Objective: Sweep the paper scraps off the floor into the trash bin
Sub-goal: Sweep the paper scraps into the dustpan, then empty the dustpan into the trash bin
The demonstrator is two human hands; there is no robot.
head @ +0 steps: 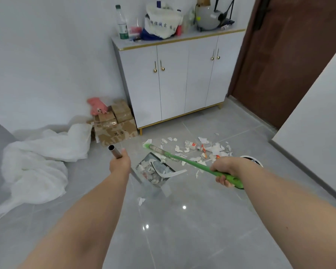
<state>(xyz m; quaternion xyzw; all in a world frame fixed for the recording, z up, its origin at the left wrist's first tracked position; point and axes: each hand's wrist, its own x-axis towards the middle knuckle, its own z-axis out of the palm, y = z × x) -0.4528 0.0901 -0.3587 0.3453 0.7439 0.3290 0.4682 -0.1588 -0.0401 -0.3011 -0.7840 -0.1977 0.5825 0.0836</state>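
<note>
1. Grey floor [182, 230] tiles run back to a white cabinet [173, 84] and a brown door [279, 65]. Boxes [114, 125] and a white cloth [43, 156] lie by the left wall.
2. Your left hand [119, 164] is curled round a metal tube [114, 151], which I take to be the pan's handle. The pan [153, 171] sits on the floor just right of that hand and holds a load of paper.
3. Your right hand [224, 171] is wrapped round the green broom [182, 160] near its top end. The broom's long axis runs from that hand up and to the left, and its head lies at the pan's far edge.
4. The scraps [202, 150] not yet gathered are spread on the floor beyond the broom shaft, to the right of the pan. One stray piece [141, 200] lies apart, nearer you than the pan.
5. Only a rim of the bin [254, 161] shows, just beyond your right wrist; your arm hides the rest.
6. The pile sits between pan and bin, so your right hand is the nearer one to both. The job looks partway done.
7. The next stroke likely has to draw the head across the pile from right to left, toward the pan. I cannot tell exactly which way the pan's mouth faces, so check it meets that stroke.
</note>
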